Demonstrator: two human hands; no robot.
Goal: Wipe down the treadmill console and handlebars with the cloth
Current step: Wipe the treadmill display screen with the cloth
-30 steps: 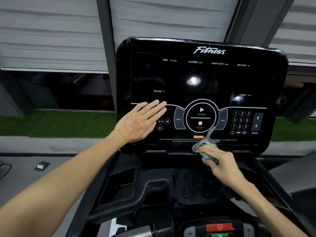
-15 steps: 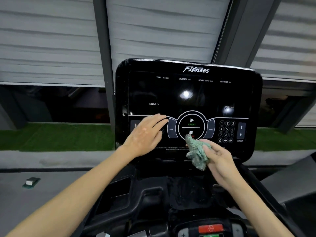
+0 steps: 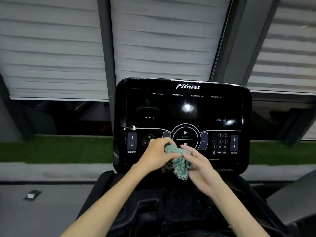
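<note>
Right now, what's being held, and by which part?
A green cloth, bunched between both hands: the left hand grips its upper left edge, the right hand holds its right side, before the console.

Both my forearms point(image 3: 109, 199) show bare along their whole visible length, slim and smooth. My left hand point(image 3: 157, 154) and my right hand point(image 3: 201, 166) are bare as well, with slender fingers.
</note>
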